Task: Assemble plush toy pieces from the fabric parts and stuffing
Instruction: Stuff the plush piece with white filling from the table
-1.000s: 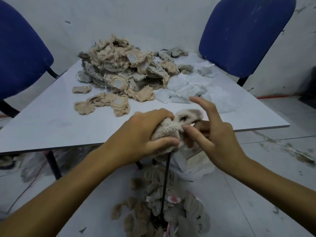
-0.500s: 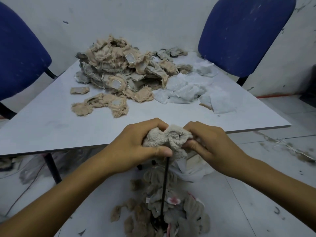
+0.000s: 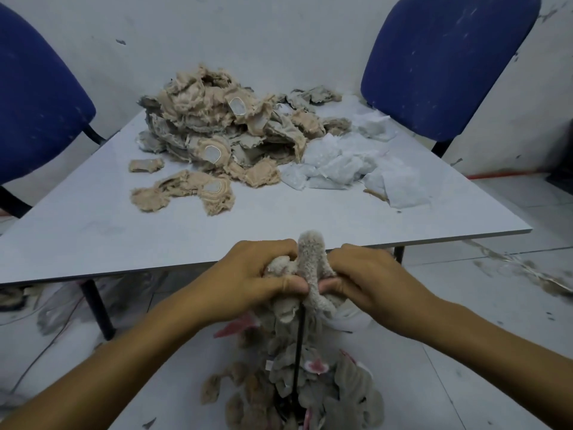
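A fuzzy grey-beige plush piece (image 3: 310, 262) sits between both hands, just below the table's near edge. My left hand (image 3: 248, 280) grips its left side, thumb pressed against the fabric. My right hand (image 3: 369, 280) pinches the right side, thumb meeting the left thumb. A thin black rod (image 3: 298, 352) runs down from under the piece. On the table lies a heap of beige fabric parts (image 3: 217, 131), with white stuffing sheets (image 3: 350, 162) to its right.
The white table (image 3: 93, 237) is flanked by two blue chairs (image 3: 440, 60), one at far left (image 3: 37, 97). On the floor beneath my hands lies a pile of plush pieces (image 3: 297, 392). A wall stands right behind the table.
My right hand, open with fingers raised a second ago, has closed onto the plush piece. Both hands moved lower and closer together, and the piece now stands up between them.
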`<state>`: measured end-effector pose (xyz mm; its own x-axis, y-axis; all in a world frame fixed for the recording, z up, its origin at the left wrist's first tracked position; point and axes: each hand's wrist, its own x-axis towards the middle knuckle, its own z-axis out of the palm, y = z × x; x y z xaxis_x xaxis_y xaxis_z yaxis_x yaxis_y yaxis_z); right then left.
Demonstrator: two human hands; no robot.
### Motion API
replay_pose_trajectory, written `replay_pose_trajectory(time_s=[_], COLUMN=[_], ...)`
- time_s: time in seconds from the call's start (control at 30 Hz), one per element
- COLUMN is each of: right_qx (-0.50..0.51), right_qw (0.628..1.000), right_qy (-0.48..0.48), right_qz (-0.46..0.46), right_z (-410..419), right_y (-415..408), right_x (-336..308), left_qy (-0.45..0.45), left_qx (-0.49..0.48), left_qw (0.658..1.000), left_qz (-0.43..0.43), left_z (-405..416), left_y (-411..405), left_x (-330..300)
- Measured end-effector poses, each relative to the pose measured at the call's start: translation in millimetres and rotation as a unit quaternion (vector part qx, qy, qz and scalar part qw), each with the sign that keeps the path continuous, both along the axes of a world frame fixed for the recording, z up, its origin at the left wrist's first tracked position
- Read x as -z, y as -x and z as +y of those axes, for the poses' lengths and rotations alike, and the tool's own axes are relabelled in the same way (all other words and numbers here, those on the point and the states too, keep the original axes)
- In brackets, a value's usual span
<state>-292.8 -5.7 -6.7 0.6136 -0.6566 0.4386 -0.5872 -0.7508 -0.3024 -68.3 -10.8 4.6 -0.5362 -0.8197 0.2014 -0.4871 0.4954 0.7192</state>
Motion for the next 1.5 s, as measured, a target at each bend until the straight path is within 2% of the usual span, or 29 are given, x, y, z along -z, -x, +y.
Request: replay_pose_trajectory(time_s=[0.03, 0.1, 0.17, 0.23, 0.3, 0.33, 0.4, 0.43, 0.53, 0.7, 0.73, 0.77, 0.8, 0.83, 0.87, 0.9, 0.93, 1.0, 1.07, 1.1, 1.2, 1.27, 1.37, 1.43, 1.5], right_qx=[0.008, 0.016, -0.001, -0.033, -0.045, -0.046, -0.032, -0.013, 0.021, 0.069, 0.09, 0.119, 0.158, 0.205, 0.25, 0.283, 0.299, 0.286, 0.255, 0.234, 0.147, 0.107, 0.141, 0.16, 0.159], right_qw=[1.0, 0.995, 0.993, 0.999, 0.998, 0.998, 0.993, 0.988, 0.952, 0.871, 0.85, 0.83, 0.815, 0.813, 0.828, 0.852, 0.881, 0.937, 0.954, 0.955, 0.961, 0.962, 0.974, 0.98, 0.984], right_qy=[0.025, 0.087, 0.117, 0.036, -0.032, -0.049, -0.104, -0.117, -0.162, -0.247, -0.275, -0.306, -0.333, -0.344, -0.334, -0.307, -0.266, -0.178, -0.152, -0.166, -0.219, -0.248, -0.161, -0.108, -0.078], right_qz=[-0.012, -0.05, -0.033, 0.002, 0.015, 0.008, -0.056, -0.103, -0.261, -0.42, -0.44, -0.45, -0.446, -0.422, -0.375, -0.317, -0.253, -0.097, 0.045, 0.074, 0.082, 0.044, -0.072, -0.049, 0.025], right_z=[0, -2, -4, -4, -6, -7, -11, -14, -23, -48, -54, -61, -66, -70, -73, -75, -76, -80, -82, -82, -79, -77, -84, -85, -82], right_y=[1, 3, 3, -1, -2, 0, 4, 6, 4, -8, -9, -9, -8, -7, -6, -5, -3, 0, -3, -4, -8, -8, -2, 1, -1], right_x=[-2, -5, -4, -1, 0, -1, -12, -19, -40, -54, -51, -47, -41, -35, -28, -24, -23, -23, -29, -32, -42, -49, -51, -47, -39], left_qy=[0.013, 0.101, 0.172, 0.122, 0.047, 0.038, 0.012, 0.001, 0.007, 0.036, 0.039, 0.061, 0.109, 0.168, 0.222, 0.248, 0.241, 0.157, 0.051, 0.021, -0.023, -0.062, -0.086, -0.079, -0.029], left_qx=[-0.005, -0.006, -0.007, -0.011, 0.007, 0.023, 0.038, 0.019, -0.045, -0.1, -0.127, -0.167, -0.218, -0.263, -0.287, -0.285, -0.27, -0.257, -0.271, -0.28, -0.277, -0.25, -0.231, -0.222, -0.23], left_qw=[0.999, 0.988, 0.98, 0.992, 0.999, 0.999, 0.999, 1.0, 0.993, 0.978, 0.977, 0.976, 0.969, 0.948, 0.925, 0.917, 0.922, 0.933, 0.923, 0.92, 0.927, 0.935, 0.941, 0.947, 0.954], left_qz=[0.035, 0.115, 0.096, 0.027, -0.001, -0.018, -0.022, 0.008, 0.111, 0.177, 0.17, 0.122, 0.033, -0.061, -0.113, -0.128, -0.134, -0.199, -0.268, -0.273, -0.254, -0.243, -0.234, -0.22, -0.188], left_z=[1, 3, 2, 5, 3, 0, -7, -11, -24, -52, -59, -67, -75, -80, -84, -86, -87, -88, -91, -92, -95, -93, -89, -86, -81], left_y=[3, 9, 11, 10, 5, 2, -5, -8, -8, 14, 17, 19, 21, 22, 24, 26, 29, 35, 36, 35, 31, 31, 31, 33, 37], left_x=[-2, -7, -5, 2, 3, -1, -16, -27, -63, -85, -83, -79, -73, -66, -59, -53, -47, -36, -29, -27, -26, -30, -38, -38, -33])
